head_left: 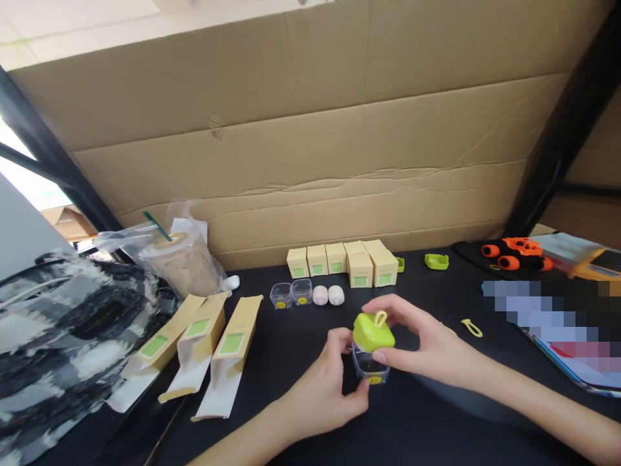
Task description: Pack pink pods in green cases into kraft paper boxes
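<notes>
Near the front of the black table, my left hand [334, 382] grips a small clear container [371, 370] with a yellow smiley sticker low on its front. My right hand [412, 333] pinches a lime-green lid [374, 332] with a pale yellow loop on top, at the container's mouth. The lid looks slightly tilted, and whether it is seated cannot be made out. Behind my hands are two clear containers [281, 296], a pinkish rounded piece [320, 296] and a white one [336, 296]. To the right lies a pale yellow loop [471, 328].
Several small cardboard boxes [360, 270] line the back, near a green piece [436, 261]. Opened long boxes [237, 336] and a bagged drink cup [174, 262] are left. An orange wheeled toy [521, 252] sits back right. Cardboard [310, 149] walls the back.
</notes>
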